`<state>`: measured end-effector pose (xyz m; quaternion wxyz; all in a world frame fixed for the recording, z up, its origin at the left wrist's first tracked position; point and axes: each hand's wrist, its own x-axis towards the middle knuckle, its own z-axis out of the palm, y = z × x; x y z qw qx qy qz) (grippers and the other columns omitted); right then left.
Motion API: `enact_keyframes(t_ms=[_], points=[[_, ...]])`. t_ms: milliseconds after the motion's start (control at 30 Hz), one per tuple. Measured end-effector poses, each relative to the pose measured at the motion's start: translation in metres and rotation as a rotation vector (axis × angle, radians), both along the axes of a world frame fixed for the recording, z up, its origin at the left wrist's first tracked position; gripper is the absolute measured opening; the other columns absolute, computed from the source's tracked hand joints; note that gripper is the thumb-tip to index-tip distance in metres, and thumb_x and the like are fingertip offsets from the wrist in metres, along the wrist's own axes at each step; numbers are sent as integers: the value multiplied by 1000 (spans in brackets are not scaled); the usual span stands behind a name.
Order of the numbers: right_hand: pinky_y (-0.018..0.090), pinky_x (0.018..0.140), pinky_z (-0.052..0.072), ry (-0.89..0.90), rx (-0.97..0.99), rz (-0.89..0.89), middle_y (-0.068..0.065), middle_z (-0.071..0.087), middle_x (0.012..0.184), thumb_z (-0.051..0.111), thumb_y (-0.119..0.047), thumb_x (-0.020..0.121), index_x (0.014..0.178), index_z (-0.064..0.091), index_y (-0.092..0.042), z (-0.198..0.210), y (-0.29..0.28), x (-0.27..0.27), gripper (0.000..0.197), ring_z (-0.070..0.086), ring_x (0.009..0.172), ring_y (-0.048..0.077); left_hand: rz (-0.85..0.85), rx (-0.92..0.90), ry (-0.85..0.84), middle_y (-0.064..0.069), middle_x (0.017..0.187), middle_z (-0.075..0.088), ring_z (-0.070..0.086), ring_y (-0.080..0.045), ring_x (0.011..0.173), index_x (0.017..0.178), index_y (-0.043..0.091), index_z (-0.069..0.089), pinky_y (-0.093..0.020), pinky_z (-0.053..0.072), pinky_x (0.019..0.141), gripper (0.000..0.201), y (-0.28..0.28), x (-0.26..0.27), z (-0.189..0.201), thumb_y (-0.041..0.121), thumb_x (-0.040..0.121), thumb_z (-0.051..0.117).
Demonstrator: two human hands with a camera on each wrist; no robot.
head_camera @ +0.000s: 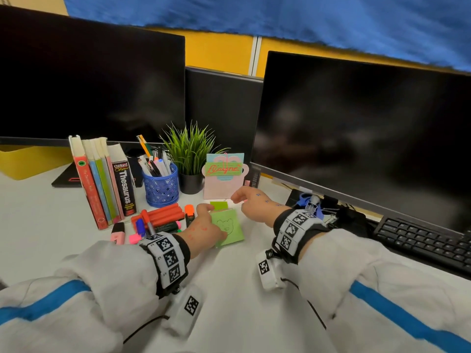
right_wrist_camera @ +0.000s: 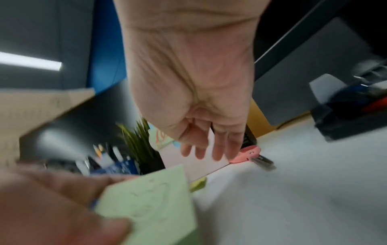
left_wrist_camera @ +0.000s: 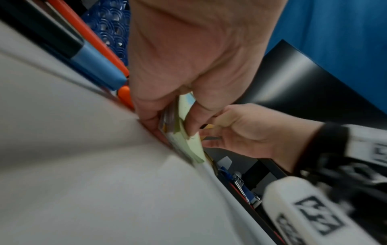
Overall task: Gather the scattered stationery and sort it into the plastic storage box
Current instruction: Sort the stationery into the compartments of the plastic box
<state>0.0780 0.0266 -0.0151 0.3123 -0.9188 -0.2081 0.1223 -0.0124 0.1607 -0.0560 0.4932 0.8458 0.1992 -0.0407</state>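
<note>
My left hand (head_camera: 207,220) grips a stack of sticky notes (head_camera: 228,228) just above the white desk; its top sheet is green with a pig drawing. The left wrist view shows thumb and fingers of that hand (left_wrist_camera: 173,128) pinching the stack's (left_wrist_camera: 193,144) edge. My right hand (head_camera: 238,201) hovers beyond it with relaxed fingers and holds nothing, close to a pink card stand (head_camera: 220,188). In the right wrist view its fingers (right_wrist_camera: 217,152) hang in front of that stand (right_wrist_camera: 201,165). A small green note pad (head_camera: 219,205) lies on the desk between the hands.
Red markers (head_camera: 160,215) and highlighters (head_camera: 189,212) lie left of my left hand. Behind stand a blue pen cup (head_camera: 161,187), books (head_camera: 102,184) and a potted plant (head_camera: 190,159). Binder clips (head_camera: 312,207), a keyboard (head_camera: 420,240) and monitors (head_camera: 356,138) are to the right.
</note>
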Motion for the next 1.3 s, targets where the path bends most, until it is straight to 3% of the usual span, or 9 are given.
enact_keyframes(t_ms=[67, 167, 300, 433, 667, 800, 1100, 1200, 1300], points=[[25, 100, 40, -28, -119, 68, 3, 55, 138, 41, 5, 90, 128, 61, -21, -1, 7, 11, 50, 50, 130, 22, 47, 57, 53, -7, 108, 53, 59, -27, 97, 149, 20, 16, -32, 52, 70, 75, -1, 4, 2, 15, 93, 66], [30, 104, 38, -48, -391, 251, 6, 43, 150, 43, 1, 93, 142, 48, -29, -5, 23, 17, 58, 44, 135, 28, 75, 51, 62, -10, 91, 49, 57, -26, 80, 149, 22, 18, -31, 50, 54, 63, -1, 9, 2, 9, 98, 52], [32, 103, 39, -124, -509, 313, 6, 49, 145, 50, -9, 95, 139, 49, -28, -22, 34, 30, 47, 49, 128, 30, -13, -25, 28, -12, 105, 51, 55, -21, 74, 129, 15, 50, -27, 53, 51, 34, 0, 12, 3, 1, 101, 39], [28, 88, 46, -193, -405, 225, 6, 60, 117, 65, -13, 87, 98, 61, -22, -32, 33, 38, 14, 59, 107, 27, 98, -264, 20, -11, 105, 50, 49, -16, 69, 107, 9, 58, -26, 50, 47, 16, -2, 13, 6, 3, 92, 57], [29, 76, 59, 12, 68, -165, 4, 62, 98, 77, 7, 74, 72, 63, -22, -24, 7, 32, 33, 65, 86, 23, 137, -80, 17, -15, 113, 49, 52, -27, 91, 144, 16, 34, -28, 44, 43, 45, -7, 11, 11, 9, 100, 46], [18, 50, 53, 188, 526, -169, 15, 65, 95, 70, 14, 80, 96, 66, -2, -9, -16, 0, 23, 62, 70, 18, 213, -265, -37, -11, 114, 46, 51, -19, 75, 149, 21, 24, -34, 53, 49, 53, -22, 6, 22, 9, 101, 44], [32, 74, 55, -208, 542, -283, 14, 76, 89, 71, 8, 77, 71, 66, -22, 20, -92, -49, 31, 66, 76, 18, 45, -656, -159, -10, 94, 64, 62, -25, 75, 105, 22, 56, -30, 47, 57, 11, -114, -5, 61, 20, 101, 45], [26, 78, 54, -268, 543, -364, 9, 73, 99, 70, 3, 82, 89, 68, -16, 30, -133, -71, 20, 64, 89, 18, -38, -515, -183, -13, 116, 59, 61, -23, 82, 133, 25, 42, -30, 53, 51, 31, -158, -3, 65, 22, 103, 51], [32, 93, 43, -429, 392, -601, -5, 55, 116, 76, -31, 79, 122, 56, -28, 28, -176, -79, 48, 46, 106, 14, -66, -521, -250, -12, 122, 54, 61, -22, 78, 148, 27, 30, -30, 53, 50, 46, -200, -1, 73, 20, 105, 46]])
